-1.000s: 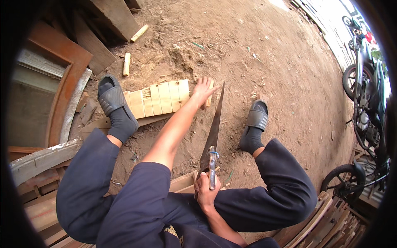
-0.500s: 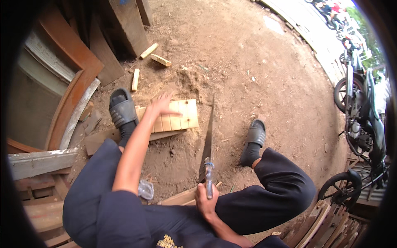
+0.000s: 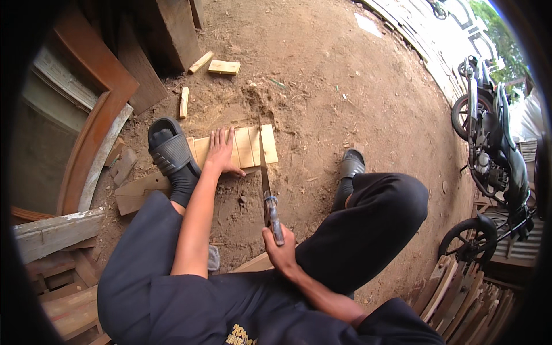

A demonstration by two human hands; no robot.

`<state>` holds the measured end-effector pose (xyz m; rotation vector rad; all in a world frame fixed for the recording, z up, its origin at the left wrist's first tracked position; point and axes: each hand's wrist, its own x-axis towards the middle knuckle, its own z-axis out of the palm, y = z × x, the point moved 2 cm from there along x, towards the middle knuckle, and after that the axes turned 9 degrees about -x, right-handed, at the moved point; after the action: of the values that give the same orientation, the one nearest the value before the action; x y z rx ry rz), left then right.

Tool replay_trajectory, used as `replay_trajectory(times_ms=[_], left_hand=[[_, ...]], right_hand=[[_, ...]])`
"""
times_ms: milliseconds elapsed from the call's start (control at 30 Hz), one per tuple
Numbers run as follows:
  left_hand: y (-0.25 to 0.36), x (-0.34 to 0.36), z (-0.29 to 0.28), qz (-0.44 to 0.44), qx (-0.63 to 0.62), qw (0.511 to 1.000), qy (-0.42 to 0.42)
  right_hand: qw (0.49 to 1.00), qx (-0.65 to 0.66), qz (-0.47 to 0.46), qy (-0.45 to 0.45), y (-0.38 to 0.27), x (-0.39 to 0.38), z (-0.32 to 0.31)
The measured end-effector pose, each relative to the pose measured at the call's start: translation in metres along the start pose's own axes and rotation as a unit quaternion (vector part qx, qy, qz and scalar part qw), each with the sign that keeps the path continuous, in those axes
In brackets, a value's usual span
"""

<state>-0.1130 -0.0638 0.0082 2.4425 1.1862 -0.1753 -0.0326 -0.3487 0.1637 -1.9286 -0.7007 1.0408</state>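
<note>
1. Wooden board, in the head view, lies just beside the left sandal; beyond it, three loose pale pieces on the ground look already cut off.
2. Left hand rests on it, fingers spread; right hand grips the saw, blade across the board's far end.
3. That end seems not yet severed; crosswise lines suggest more cuts remain. Blade depth cannot be told.

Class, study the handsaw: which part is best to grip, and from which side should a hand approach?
Probably the handle, approached from the person's near side, as the right hand holds it. The handle points back toward the body, while the long, narrowing blade extends away, over the pale wooden board.
</note>
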Motion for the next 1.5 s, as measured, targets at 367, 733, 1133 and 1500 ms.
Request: replay_trajectory(times_ms=[367,733,1133,1500], left_hand=[[-0.009,0.005,-0.002,0.004,-0.007,1.000,-0.024],[-0.019,0.015,-0.007,-0.003,-0.022,0.994,-0.103],[-0.001,0.012,-0.011,0.003,0.025,0.996,-0.088],[0.002,0.002,-0.011,0.042,0.024,0.999,-0.022]], right_hand=[[0.999,-0.023,-0.028,-0.014,0.001,0.004,0.015],[0.998,0.052,0.031,-0.002,0.013,-0.004,-0.023],[0.994,0.075,0.056,-0.056,0.007,-0.012,-0.075],[0.998,0.040,0.035,-0.038,0.001,-0.014,-0.074]])
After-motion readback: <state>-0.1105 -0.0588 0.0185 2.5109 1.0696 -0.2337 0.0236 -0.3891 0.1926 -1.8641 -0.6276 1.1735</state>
